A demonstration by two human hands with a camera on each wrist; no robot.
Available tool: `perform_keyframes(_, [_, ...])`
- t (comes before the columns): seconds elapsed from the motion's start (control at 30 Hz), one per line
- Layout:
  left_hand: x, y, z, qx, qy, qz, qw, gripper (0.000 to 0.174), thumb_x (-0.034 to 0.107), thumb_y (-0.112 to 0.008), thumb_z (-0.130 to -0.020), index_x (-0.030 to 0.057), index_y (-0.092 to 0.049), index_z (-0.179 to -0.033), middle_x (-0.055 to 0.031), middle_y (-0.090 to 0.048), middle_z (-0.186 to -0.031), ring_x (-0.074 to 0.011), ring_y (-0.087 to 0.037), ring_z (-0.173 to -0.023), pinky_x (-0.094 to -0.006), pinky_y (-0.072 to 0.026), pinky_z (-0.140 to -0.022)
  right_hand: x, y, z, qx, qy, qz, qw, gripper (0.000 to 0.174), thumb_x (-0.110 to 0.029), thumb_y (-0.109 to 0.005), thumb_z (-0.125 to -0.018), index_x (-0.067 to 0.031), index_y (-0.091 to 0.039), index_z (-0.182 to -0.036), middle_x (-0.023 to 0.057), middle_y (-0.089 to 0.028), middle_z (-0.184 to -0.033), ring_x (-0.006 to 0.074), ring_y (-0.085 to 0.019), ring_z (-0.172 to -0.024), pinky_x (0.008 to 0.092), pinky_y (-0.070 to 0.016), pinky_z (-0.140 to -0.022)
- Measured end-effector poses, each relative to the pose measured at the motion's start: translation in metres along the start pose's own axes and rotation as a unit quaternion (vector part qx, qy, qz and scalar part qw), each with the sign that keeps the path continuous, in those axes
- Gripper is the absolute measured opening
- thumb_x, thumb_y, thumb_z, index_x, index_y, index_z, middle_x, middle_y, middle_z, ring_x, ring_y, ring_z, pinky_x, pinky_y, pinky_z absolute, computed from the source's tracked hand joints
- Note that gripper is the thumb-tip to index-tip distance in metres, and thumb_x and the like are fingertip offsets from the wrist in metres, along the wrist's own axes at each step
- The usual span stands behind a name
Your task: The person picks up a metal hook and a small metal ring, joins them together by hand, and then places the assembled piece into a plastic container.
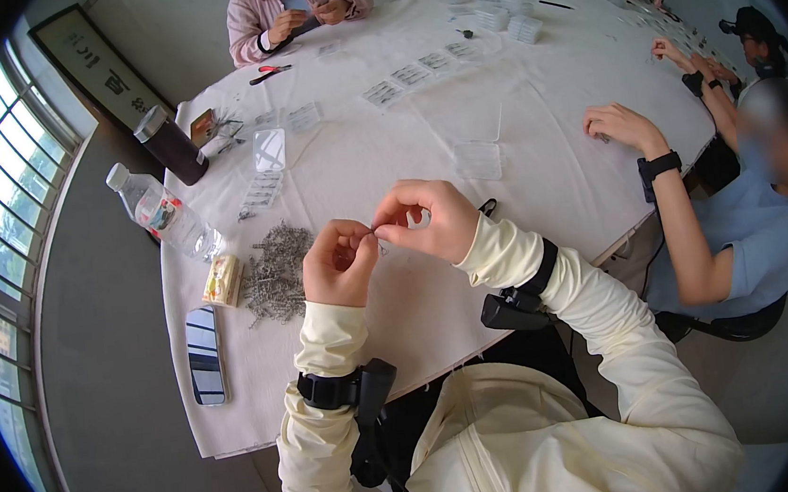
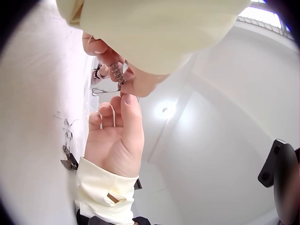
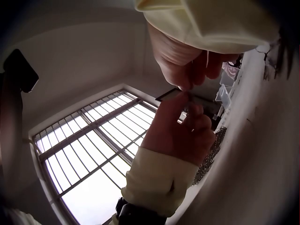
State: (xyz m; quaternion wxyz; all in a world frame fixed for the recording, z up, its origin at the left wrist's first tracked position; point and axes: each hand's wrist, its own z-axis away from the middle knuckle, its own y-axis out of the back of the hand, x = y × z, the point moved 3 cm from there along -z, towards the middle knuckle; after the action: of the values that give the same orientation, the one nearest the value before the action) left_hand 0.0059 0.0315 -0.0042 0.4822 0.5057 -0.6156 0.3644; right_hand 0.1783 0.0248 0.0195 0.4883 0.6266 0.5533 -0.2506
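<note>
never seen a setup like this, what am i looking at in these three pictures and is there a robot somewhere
No robot shows here: the work is done by a person's bare left hand and right hand. The widest picture comes from a camera on that person's head, looking down. The other two come from the left wrist camera and right wrist camera, so they look tilted.

On the cloth-covered table lie a pile of wire pieces, a phone, a small pack, a bottle, a flask, pliers and clear trays.

Between the fingertips of both hands is a small coil of wire, clearest in the left wrist picture, with a thin loop sticking out.
</note>
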Motion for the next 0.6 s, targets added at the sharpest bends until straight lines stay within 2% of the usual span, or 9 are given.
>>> perform_keyframes(0.07, [0.0038, -0.0018, 0.001, 0.015, -0.006, -0.019, 1.0, 0.002, 0.003, -0.064, -0.089, 0.0013, -0.062, -0.09, 0.0052, -0.059, -0.075, -0.0005, -0.049, -0.064, -0.0172, -0.0396, -0.057, 0.0018, -0.0008, -0.0003, 0.023, 0.036, 0.028, 0.999, 0.008, -0.012, -0.072, -0.081, -0.0061, -0.07, -0.087, 0.0013, -0.068, -0.079, 0.0108, -0.062, -0.068, 0.0261, -0.0434, -0.061])
perform_keyframes(0.27, [0.0059, -0.0032, 0.0014, 0.016, -0.002, -0.052, 0.999, 0.002, 0.003, -0.064, -0.088, 0.0016, -0.063, -0.089, 0.0052, -0.057, -0.072, -0.0007, -0.048, -0.063, -0.0179, -0.0388, -0.057, 0.0019, -0.0008, -0.0004, 0.028, 0.047, 0.047, 0.997, 0.008, -0.012, -0.069, -0.081, -0.0049, -0.065, -0.084, 0.0014, -0.066, -0.079, 0.0116, -0.061, -0.068, 0.027, -0.0436, -0.061])
perform_keyframes(0.4, [0.0065, -0.0027, 0.0013, 0.019, -0.009, -0.041, 0.999, 0.003, 0.004, -0.063, -0.089, 0.0013, -0.063, -0.09, 0.0046, -0.058, -0.074, -0.0013, -0.049, -0.064, -0.0184, -0.0397, -0.059, 0.0044, -0.0009, -0.0001, 0.028, 0.036, 0.036, 0.998, 0.008, -0.012, -0.067, -0.082, -0.0048, -0.064, -0.084, 0.0015, -0.066, -0.079, 0.0118, -0.062, -0.069, 0.0271, -0.0437, -0.061])
perform_keyframes(0.47, [0.0061, -0.0021, 0.001, 0.015, -0.006, -0.015, 1.0, 0.003, 0.004, -0.062, -0.09, 0.001, -0.063, -0.092, 0.0039, -0.059, -0.075, -0.0021, -0.05, -0.066, -0.0185, -0.0404, -0.06, 0.003, -0.0009, -0.0002, 0.015, 0.006, 0.015, 1.0, 0.007, -0.009, -0.066, -0.081, -0.0046, -0.064, -0.086, -0.0002, -0.063, -0.078, 0.0105, -0.056, -0.07, 0.0265, -0.0417, -0.065])
perform_keyframes(0.6, [0.0055, -0.0006, 0.0013, 0.004, -0.002, -0.002, 1.0, 0.004, 0.004, -0.062, -0.091, 0.0006, -0.063, -0.094, 0.003, -0.061, -0.078, -0.003, -0.052, -0.069, -0.0187, -0.0412, -0.062, 0.0005, 0.0004, -0.0004, 0.017, 0.009, 0.005, 1.0, 0.006, -0.009, -0.066, -0.082, -0.0057, -0.065, -0.087, -0.0008, -0.064, -0.08, 0.0103, -0.057, -0.07, 0.0262, -0.0418, -0.066])
